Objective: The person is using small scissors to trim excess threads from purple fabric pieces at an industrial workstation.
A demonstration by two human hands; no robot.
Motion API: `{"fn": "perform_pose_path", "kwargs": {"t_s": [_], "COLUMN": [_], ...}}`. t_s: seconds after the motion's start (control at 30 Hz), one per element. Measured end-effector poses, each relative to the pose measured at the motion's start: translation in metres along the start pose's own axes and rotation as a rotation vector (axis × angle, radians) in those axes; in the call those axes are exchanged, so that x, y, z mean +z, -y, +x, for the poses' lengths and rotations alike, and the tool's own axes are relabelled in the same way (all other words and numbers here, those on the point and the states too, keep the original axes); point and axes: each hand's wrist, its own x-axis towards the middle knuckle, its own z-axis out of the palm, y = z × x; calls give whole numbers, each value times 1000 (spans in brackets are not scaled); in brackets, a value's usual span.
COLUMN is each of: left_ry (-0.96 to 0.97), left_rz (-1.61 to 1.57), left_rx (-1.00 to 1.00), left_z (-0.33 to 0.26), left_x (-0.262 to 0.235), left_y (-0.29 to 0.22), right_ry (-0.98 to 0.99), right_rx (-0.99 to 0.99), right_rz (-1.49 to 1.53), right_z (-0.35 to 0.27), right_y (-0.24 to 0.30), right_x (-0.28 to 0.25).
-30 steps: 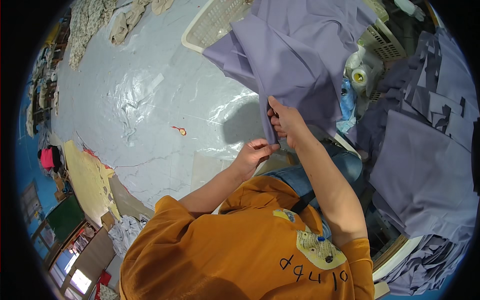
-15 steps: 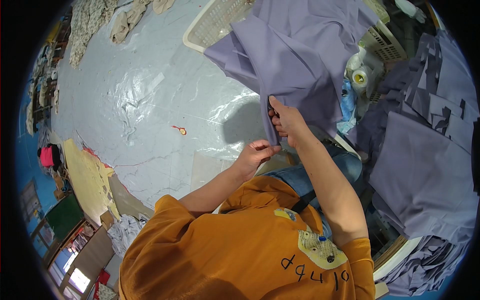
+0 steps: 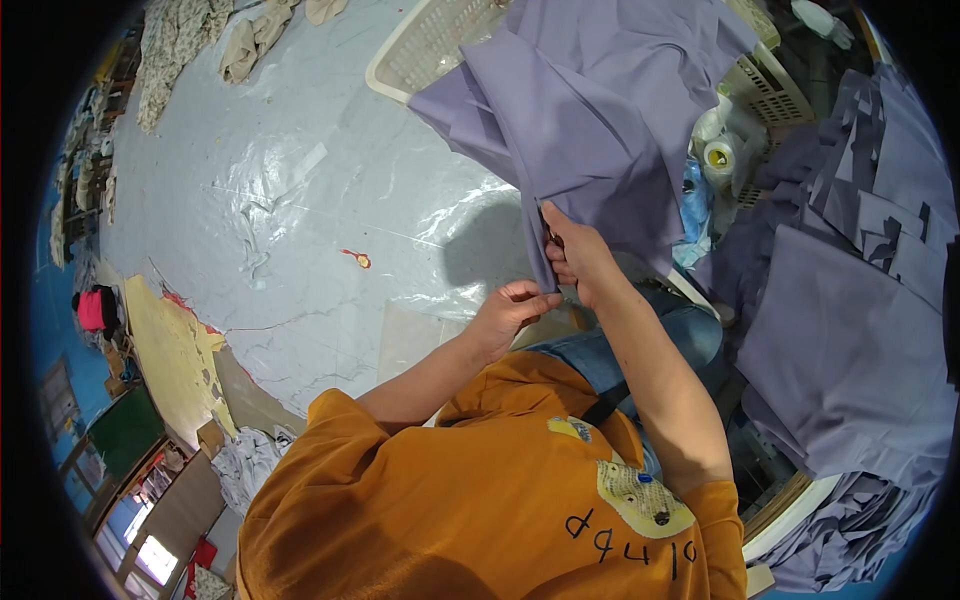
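Note:
A large piece of lavender-grey fabric (image 3: 600, 120) drapes down toward me, its left edge hanging as a narrow folded strip. My left hand (image 3: 510, 315) is closed, pinching the bottom end of that strip between thumb and fingers. Just above and to the right, my right hand (image 3: 580, 258) is wrapped round a small dark tool (image 3: 548, 235), held against the fabric's edge. Fingers cover most of the tool, so its exact kind is hidden.
A cream plastic basket (image 3: 400, 60) stands under the fabric at the far side. Thread cones (image 3: 718, 155) and a blue plastic bag (image 3: 694, 205) lie right of it. Stacked lavender fabric pieces (image 3: 820, 330) fill the right side. Printed cloth (image 3: 175, 60) lies on the grey surface (image 3: 300, 190) at far left.
My right hand has shifted slightly down along the strip with the dark tool. The left hand keeps its pinch at nearly the same spot.

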Motion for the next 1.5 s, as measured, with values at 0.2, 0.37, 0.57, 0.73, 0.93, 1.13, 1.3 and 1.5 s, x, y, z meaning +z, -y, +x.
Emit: {"fn": "perform_pose_path", "kwargs": {"t_s": [0.2, 0.37, 0.57, 0.73, 0.93, 1.13, 1.3, 1.5], "left_ry": [23, 9, 3, 14, 22, 15, 18, 10], "left_rz": [34, 54, 53, 55, 68, 72, 73, 149], "left_rx": [26, 26, 33, 36, 32, 49, 54, 27], "left_z": [-1, -3, -3, -2, -4, -5, -5, -6], "left_x": [1, 2, 5, 1, 1, 4, 4, 5], "left_y": [0, 0, -2, 0, 2, 3, 3, 5], "right_ry": [-4, 3, -32, -52, -39, -51, -49, -68], "right_rx": [-21, -39, -53, -52, -42, -43, -55, -36], "right_rz": [-7, 3, 0, -22, -27, -52, -56, -45], "right_z": [8, 9, 12, 11, 13, 15, 16, 15], "right_y": [5, 9, 8, 8, 8, 9, 8, 12], "right_x": [3, 9, 11, 14, 13, 16, 15, 18]}}
